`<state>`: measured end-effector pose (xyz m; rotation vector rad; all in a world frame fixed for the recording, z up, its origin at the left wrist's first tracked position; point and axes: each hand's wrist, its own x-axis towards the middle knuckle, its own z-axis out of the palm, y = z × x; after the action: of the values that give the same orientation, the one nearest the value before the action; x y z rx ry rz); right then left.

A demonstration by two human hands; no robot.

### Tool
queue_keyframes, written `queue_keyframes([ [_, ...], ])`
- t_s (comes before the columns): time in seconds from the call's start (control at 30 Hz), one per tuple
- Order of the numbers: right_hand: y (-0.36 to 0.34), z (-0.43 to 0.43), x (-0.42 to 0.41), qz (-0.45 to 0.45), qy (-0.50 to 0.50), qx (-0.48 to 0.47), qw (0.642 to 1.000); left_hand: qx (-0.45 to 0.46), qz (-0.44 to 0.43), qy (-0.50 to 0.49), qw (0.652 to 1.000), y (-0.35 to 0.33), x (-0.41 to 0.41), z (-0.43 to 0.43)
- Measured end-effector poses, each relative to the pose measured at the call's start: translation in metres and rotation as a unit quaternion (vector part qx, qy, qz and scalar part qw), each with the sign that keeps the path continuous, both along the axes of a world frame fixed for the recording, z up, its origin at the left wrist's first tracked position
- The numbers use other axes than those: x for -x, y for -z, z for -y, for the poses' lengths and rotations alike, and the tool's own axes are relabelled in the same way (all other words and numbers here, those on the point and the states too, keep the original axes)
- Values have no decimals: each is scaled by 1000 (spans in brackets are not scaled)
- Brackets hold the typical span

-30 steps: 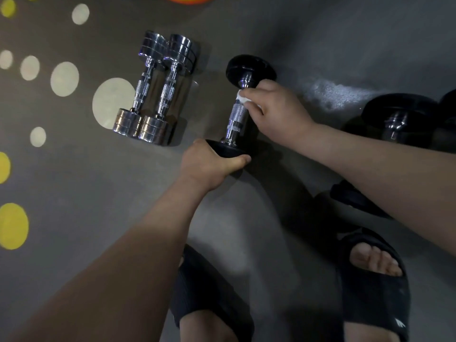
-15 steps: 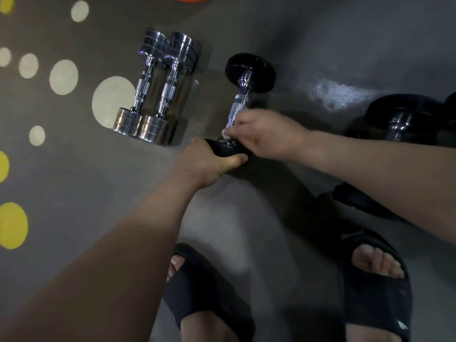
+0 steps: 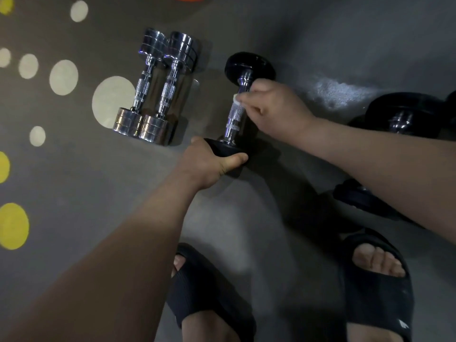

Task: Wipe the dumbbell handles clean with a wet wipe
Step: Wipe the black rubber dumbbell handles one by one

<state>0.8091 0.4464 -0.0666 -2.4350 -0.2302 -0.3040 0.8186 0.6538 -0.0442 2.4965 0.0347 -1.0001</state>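
Two chrome dumbbells (image 3: 142,90), at least two black dumbbells (image 3: 234,117), one wipe (image 3: 236,98).

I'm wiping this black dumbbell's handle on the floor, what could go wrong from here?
1. The left hand holds the black dumbbell by its near head; a slip might let it roll toward the open-toed sandals.
2. The right hand pinches just a small wad of wet wipe, so it may skip parts of the knurled handle.
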Motion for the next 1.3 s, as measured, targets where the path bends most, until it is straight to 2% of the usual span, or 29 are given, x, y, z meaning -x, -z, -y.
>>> queue_keyframes([
  [0.1,0,-8,17,4,-147,8,989,-6,-10,8,1000,-2,-1,-1],
  [0.13,-1,-6,16,1,-166,8,986,-7,-12,11,1000,-4,-1,-2],
  [0.17,-2,-3,11,-1,-151,7,988,-5,-16,14,1000,-4,-3,-3],
  [0.3,-1,4,-9,-8,25,-51,998,12,-29,23,999,-11,-9,-5],
  [0.33,0,1,-6,-1,24,-49,998,-1,-26,7,1000,-13,-8,-4],
  [0.43,1,-10,11,13,-103,-35,994,-31,-14,-50,998,-20,-1,-3],
  [0.5,0,-9,8,8,-140,-9,990,-22,13,-80,996,-23,4,-5],
  [0.57,1,-5,-5,5,-86,-8,996,-1,42,-101,994,-26,9,-9],
  [0.67,3,-10,-10,9,-4,-36,999,36,63,-80,994,-31,14,-13],
  [0.7,5,-16,-7,15,-18,-30,999,43,67,-72,994,-33,14,-13],
  [0.83,3,-21,5,7,-177,12,984,52,60,-61,995,-33,10,-11],
  [0.9,0,-13,-7,21,-144,31,989,48,52,-57,996,-35,8,-9],
  [1.0,0,-4,-18,13,-3,1,1000,44,50,-50,997,-38,7,-6],
  [1.07,2,-10,-9,20,-26,6,999,36,54,-46,997,-38,9,-3],
  [1.13,1,-16,6,18,-139,9,990,33,56,-50,997,-37,11,0],
  [1.2,0,-11,6,18,-190,14,981,30,58,-50,997,-39,11,1],
  [1.23,0,-7,-1,19,-168,19,985,28,60,-48,997,-40,11,0],
  [1.3,-1,1,-17,4,-56,2,998,25,63,-44,997,-40,10,-1],
])
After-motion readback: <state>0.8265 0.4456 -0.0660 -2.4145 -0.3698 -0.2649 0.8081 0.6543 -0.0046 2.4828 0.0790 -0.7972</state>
